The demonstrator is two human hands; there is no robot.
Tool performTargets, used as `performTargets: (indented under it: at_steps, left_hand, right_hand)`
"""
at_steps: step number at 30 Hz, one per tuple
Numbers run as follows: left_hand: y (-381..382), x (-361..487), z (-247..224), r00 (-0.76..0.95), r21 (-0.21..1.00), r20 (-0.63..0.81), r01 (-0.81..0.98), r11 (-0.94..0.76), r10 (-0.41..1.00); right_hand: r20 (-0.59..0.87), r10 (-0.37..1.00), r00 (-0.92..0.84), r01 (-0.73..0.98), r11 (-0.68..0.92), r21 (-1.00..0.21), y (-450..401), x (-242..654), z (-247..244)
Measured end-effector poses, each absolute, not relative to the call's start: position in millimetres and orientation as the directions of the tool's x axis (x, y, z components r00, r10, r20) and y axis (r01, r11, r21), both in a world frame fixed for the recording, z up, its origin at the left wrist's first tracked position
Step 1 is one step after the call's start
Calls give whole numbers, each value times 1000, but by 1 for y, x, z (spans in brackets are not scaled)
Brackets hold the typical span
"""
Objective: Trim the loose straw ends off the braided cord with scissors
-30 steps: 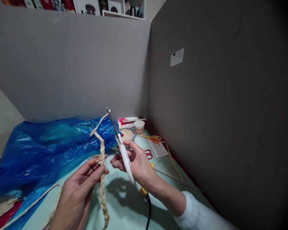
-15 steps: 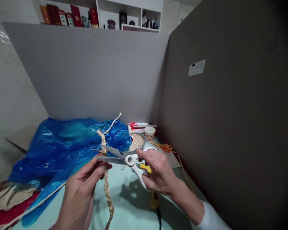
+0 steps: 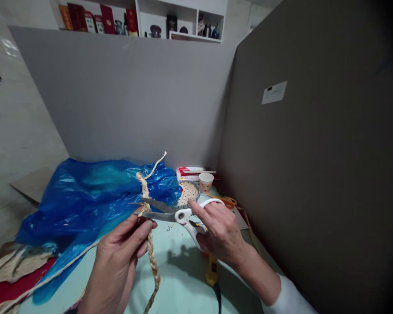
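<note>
Pinched between thumb and fingers of my left hand (image 3: 124, 246) is a braided straw cord (image 3: 153, 257). Its upper end stands above my fingertips with a thin twisted strand sticking up, and the rest hangs down past the lower edge of the view. My right hand (image 3: 221, 229) grips the white handles of a pair of scissors (image 3: 182, 216). Their blades are parted and lie across the braid just above my left fingertips, beside a thin straw end that pokes out to the left.
Crumpled blue plastic (image 3: 94, 187) covers the back left. Behind my right hand are a woven basket (image 3: 188, 192), a paper cup (image 3: 206, 181) and orange-handled scissors (image 3: 229, 201). A yellow corded tool (image 3: 212, 272) lies below. Grey panels (image 3: 134, 96) wall the table.
The scissor blades have moved closer together on the braid. The whole view has shifted slightly, so both hands appear a little farther right.
</note>
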State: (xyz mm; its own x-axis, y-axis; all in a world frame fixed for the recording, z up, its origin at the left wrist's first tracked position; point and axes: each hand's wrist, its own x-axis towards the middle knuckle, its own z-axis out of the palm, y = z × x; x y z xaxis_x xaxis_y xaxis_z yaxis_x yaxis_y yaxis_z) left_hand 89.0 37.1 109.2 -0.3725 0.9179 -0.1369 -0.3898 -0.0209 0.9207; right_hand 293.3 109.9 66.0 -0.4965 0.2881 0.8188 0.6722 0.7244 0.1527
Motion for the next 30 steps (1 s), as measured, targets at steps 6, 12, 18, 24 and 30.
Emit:
performTargets:
  at_steps: [6, 12, 18, 24, 30]
  left_hand:
    - [37, 88, 109, -410, 921, -153, -389, -20, 899]
    - [39, 91, 113, -457, 921, -169, -388, -25, 874]
    - [37, 92, 115, -486, 914, -187, -405, -31, 853]
    - [38, 91, 113, -483, 914, -189, -404, -26, 855]
    - [39, 85, 106, -432, 921, -171, -389, -12, 885]
  right_hand:
    - [841, 267, -472, 648, 752, 125, 109, 292, 62]
    - [833, 272, -481, 647, 752, 128, 106, 292, 60]
    - [839, 272, -471, 642, 758, 114, 107, 290, 55]
    - [829, 315, -462, 595, 803, 26, 110, 293, 44]
    - [822, 443, -358, 528, 822, -213, 113, 291, 38]
